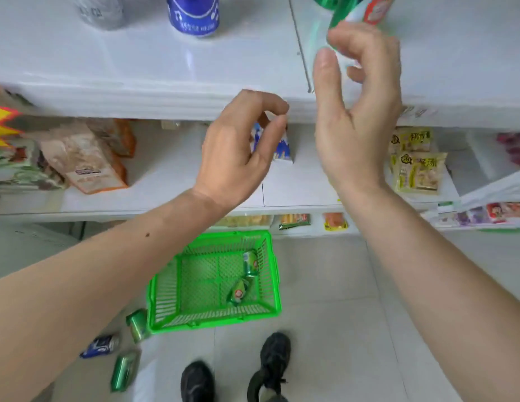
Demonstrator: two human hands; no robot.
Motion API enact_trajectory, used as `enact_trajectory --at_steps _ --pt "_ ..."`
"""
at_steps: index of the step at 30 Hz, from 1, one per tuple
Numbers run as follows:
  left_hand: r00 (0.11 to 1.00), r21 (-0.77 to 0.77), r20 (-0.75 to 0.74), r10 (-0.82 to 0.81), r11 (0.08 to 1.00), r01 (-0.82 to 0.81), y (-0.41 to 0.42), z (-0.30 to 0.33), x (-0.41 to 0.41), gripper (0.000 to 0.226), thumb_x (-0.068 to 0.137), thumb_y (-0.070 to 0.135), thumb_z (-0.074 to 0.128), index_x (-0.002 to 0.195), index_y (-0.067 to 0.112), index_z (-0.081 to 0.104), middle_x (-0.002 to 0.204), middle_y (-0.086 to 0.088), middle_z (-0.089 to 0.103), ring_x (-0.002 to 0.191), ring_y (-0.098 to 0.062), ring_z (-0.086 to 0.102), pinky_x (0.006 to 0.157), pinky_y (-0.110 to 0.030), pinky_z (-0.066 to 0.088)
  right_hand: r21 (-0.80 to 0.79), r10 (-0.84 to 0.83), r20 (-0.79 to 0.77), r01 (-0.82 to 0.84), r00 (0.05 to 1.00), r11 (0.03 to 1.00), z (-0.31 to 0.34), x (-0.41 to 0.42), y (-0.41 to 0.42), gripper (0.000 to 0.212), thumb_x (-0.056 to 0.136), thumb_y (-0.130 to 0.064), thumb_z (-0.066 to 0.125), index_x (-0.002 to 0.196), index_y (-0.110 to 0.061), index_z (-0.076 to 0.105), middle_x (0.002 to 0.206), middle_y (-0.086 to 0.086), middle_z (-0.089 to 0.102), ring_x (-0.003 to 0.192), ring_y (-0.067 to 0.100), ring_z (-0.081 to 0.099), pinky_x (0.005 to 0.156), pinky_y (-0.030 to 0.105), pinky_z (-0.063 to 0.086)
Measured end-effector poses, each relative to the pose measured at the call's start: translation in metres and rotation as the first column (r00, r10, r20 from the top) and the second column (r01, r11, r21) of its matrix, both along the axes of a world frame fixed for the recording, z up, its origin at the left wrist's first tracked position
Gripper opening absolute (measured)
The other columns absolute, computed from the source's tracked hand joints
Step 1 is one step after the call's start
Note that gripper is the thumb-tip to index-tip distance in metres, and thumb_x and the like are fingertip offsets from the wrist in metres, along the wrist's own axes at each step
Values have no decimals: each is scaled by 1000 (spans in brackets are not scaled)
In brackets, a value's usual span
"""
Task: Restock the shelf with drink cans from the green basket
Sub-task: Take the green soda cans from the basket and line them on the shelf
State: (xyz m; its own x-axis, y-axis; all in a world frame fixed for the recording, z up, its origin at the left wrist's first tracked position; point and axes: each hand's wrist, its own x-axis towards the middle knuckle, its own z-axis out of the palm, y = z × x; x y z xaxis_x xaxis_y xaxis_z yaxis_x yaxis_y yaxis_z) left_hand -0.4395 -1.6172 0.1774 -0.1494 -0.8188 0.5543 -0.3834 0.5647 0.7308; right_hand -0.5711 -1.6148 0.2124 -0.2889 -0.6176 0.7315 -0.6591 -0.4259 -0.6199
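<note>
Step in hand: placing a can on the top shelf (154, 68). Right hand (357, 111) is up at the far right of that shelf, fingers loosely curved just beside a green can (356, 10) with a red label. The can is motion-blurred; fingertips look near or barely touching its near side, so I cannot tell whether the grip is on it or just off it. Left hand (238, 146) hovers in front of the shelf edge, fingers loosely curled, holding nothing.

Also on the top shelf: a blue can (193, 14) upright at far centre, a grey can (99, 10) to its left.

Green basket (165, 294) sits on the floor (325, 285) below, near the feet. Two green cans lie on their sides inside it, right half: one far (250, 262), one near (237, 291). Outside the basket on the floor, left: a green can (138, 324) touching the basket's near-left corner, a blue can (100, 346), another green can (125, 369).

Lower shelves hold snack packets (87, 158).

Judged progress: partway, cans remain. Next move likely calls for clearing the right hand off the shelf, bending down to the basket, gripping a lying can round its body, and standing it upright beside the others.
</note>
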Motion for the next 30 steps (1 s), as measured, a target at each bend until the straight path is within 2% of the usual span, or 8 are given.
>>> enact_trajectory --at_steps 7,11,13,17,20,23,27,30 --pt "995 215 97 12 976 -32 45 -144 20 17 95 17 54 106 7 61 102 -2 63 83 -11 58 70 -29 49 286 71 29 -77 997 955 -161 8 54 16 94 -6 59 107 2 65 111 12 61 108 14 55 92 29 46" --pt "980 379 192 52 917 -122 61 -249 29 17 92 21 53 104 10 60 100 -2 63 82 -15 60 73 -36 50 502 100 75 -124 992 856 -282 8 81 20 94 -17 57 106 -3 64 103 6 62 99 18 60 88 27 47" --pt "967 471 241 78 862 -187 70 -305 34 16 92 20 55 103 11 61 101 -2 63 82 -18 61 72 -36 51 612 60 89 -102 994 784 -345 9 94 23 93 -24 56 106 -7 64 101 5 63 94 20 64 80 35 51" --pt "933 661 310 181 664 -348 84 -410 46 17 93 20 57 105 10 64 103 -8 66 79 -19 61 73 -26 45 854 -72 55 -10 996 521 -463 8 108 21 92 -26 63 107 -11 61 105 8 65 94 25 66 79 39 50" --pt "916 773 344 205 493 -400 90 -485 55 21 94 26 56 106 11 64 104 -13 68 88 -28 64 80 -33 50 949 -210 107 -37 972 314 -540 14 114 25 88 -27 69 106 -10 63 104 9 70 94 28 68 84 35 51" --pt "912 829 372 173 380 -410 92 -554 59 26 94 29 55 109 10 63 109 -12 67 99 -31 63 85 -35 47 981 -286 158 -118 945 153 -605 25 118 34 86 -27 73 111 -9 61 109 6 69 89 21 66 72 20 41" --pt "912 875 405 72 258 -409 96 -633 61 31 94 33 54 114 10 63 116 -13 66 109 -31 60 88 -33 45 980 -318 175 -195 932 -33 -683 40 116 50 84 -32 75 122 -9 53 120 6 62 106 26 61 79 25 43" --pt "919 899 393 26 198 -390 100 -676 64 32 94 36 54 113 12 63 115 -13 66 108 -30 61 90 -34 47 954 -374 168 -246 912 -172 -725 47 106 55 82 -34 77 122 -6 50 111 5 59 80 17 57 61 15 41"
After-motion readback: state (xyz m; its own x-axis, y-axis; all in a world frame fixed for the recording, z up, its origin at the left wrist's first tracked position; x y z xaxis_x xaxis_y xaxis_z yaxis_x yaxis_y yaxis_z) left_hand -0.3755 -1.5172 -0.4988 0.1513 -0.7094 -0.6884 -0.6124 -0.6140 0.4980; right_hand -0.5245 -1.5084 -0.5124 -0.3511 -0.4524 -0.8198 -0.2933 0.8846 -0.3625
